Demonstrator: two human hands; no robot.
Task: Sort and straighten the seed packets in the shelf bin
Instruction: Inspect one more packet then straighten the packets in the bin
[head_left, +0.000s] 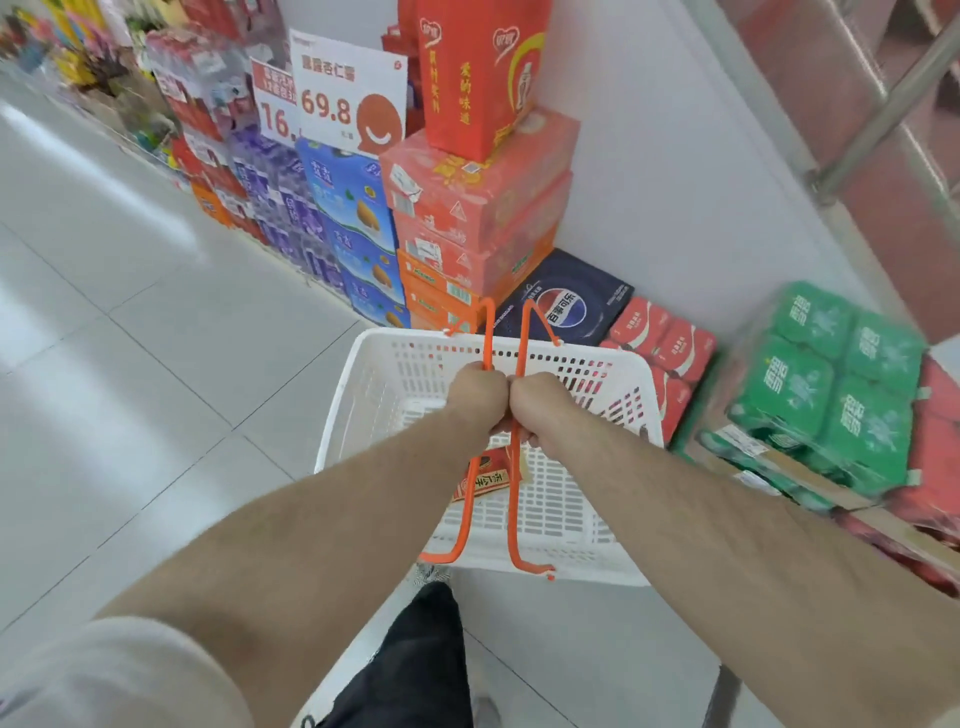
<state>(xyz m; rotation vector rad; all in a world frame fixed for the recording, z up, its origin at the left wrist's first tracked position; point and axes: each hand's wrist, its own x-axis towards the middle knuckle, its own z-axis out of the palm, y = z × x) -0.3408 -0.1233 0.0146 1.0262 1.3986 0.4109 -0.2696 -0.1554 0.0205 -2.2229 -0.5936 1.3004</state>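
Gripping the orange handles (488, 364) of a white basket (613, 530), both hands (506, 402) face stacked drink cartons (467, 218).

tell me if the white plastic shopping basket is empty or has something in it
Not empty: the white plastic shopping basket holds a red printed packet on its floor, partly hidden behind the orange handles.

packet (485, 475) partly hidden, shelf goods (78, 62) blurred

White price card (347, 88) upper centre of the frame: "69.8" in orange. Smaller white card (274, 101) to its left, partly covered: "16." Dark navy flat carton (563, 299) at centre carries the Pepsi globe logo. Chinese lettering on the remaining cartons is too blurred to read.
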